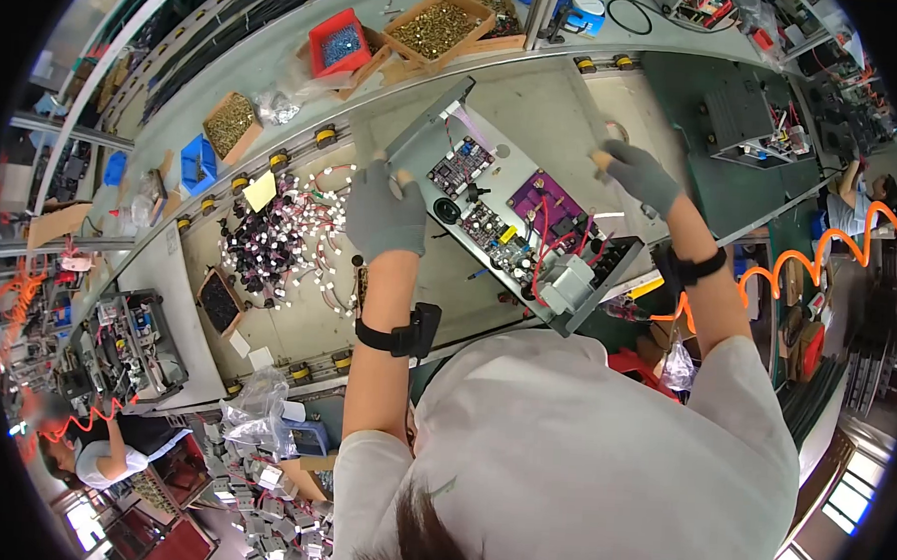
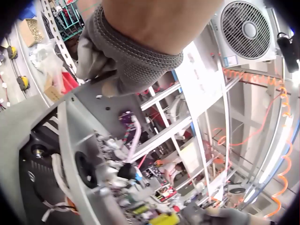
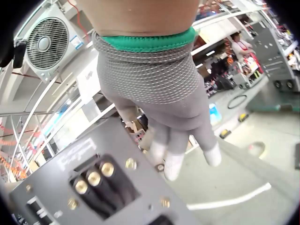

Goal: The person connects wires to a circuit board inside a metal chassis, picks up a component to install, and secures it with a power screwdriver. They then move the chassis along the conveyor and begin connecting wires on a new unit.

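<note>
An open grey metal chassis (image 1: 501, 154) lies slanted in front of me, fitted with circuit boards. Among them are a purple board (image 1: 532, 196) and a pale grey block (image 1: 570, 283) with red wires. My gloved left hand (image 1: 386, 215) grips the edge of its end panel (image 2: 89, 96), thumb on the inner side in the left wrist view. Beyond the opposite side is my gloved right hand (image 1: 645, 179), apart from the chassis and holding nothing. Its fingers (image 3: 174, 164) hang loosely past the dark panel (image 3: 150, 187) with three brass terminals, seen in the right wrist view.
Left of the chassis lies a pile of wired connectors (image 1: 280, 238), with a small dark tray (image 1: 219, 302) beside it. A red bin (image 1: 339, 43), a blue bin (image 1: 198, 164) and a box of brass screws (image 1: 431, 29) line the far shelf. Another dark chassis (image 1: 741, 118) stands right.
</note>
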Tool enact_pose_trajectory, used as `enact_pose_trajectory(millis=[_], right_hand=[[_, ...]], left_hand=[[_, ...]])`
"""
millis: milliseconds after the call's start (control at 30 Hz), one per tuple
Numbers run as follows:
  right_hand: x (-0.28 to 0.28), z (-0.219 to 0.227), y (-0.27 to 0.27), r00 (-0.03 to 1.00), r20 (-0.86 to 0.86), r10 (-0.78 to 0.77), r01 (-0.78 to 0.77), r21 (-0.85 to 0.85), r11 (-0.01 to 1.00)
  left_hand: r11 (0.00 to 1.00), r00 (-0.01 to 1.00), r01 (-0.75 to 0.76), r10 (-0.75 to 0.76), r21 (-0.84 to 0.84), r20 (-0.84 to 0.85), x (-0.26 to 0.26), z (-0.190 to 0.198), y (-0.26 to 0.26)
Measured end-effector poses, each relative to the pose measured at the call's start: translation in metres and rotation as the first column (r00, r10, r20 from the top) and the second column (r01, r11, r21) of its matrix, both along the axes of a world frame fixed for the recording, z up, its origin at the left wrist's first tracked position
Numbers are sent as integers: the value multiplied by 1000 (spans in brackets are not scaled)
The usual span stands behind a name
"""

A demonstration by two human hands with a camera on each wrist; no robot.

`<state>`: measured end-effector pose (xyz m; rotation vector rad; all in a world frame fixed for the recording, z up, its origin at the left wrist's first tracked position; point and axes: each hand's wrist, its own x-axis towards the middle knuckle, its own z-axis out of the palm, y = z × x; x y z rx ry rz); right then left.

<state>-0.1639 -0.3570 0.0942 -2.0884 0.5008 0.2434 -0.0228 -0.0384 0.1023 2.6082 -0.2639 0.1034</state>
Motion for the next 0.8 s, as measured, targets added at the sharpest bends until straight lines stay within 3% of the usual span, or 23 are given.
enact_pose_trajectory(millis=[100,167,200,267,367,433,500,567,600,633,667,700,733,767,800], right_hand=[[73,-4,11,954,-23,300,-301,-117,947],[99,-20,36,928,34,372,-338,-347,875],[111,-20,46,923,39,382,-345,-348,871],[128,-18,60,850,-154,503,-526,-298,797],[135,-33,65,884,-26,467,-456,-266,849],[139,-30,63,884,-103,455,-467,-216,858],[143,-34,60,879,-181,442,-470,-161,868],[151,-56,47,772,19,635,-545,-494,678],[155,-67,42,773,19,635,-548,-485,681],[159,-74,38,777,116,619,-559,-325,763],[158,-71,40,787,208,581,-561,-151,814],[155,-67,42,793,207,572,-555,-142,820],[153,-39,57,856,139,497,-507,38,861],[154,-24,68,901,53,430,-431,211,877],[160,-34,72,904,49,425,-425,215,879]], left_hand=[[995,989,96,-98,-19,-115,-21,11,-20],[976,941,192,-211,-99,-266,-32,-5,-33],[978,944,182,-202,-97,-260,-34,-16,-40],[996,982,60,-70,-64,-174,-33,-32,-50],[997,975,7,-24,-77,-220,-20,-39,-57],[994,974,-22,-3,-107,-228,-8,-44,-60],[961,927,73,-165,-268,-338,6,-47,-54],[937,917,69,-194,-342,-347,7,-38,-53],[907,907,68,-230,-416,-352,7,-36,-52],[909,905,65,-228,-412,-360,10,-44,-50],[857,891,6,-239,-516,-387,15,-55,-47],[792,875,-53,-257,-608,-410,19,-66,-44],[796,870,-48,-264,-603,-417,19,-68,-42],[816,863,15,-302,-578,-404,19,-68,-41],[829,855,77,-341,-553,-392,19,-70,-40]])
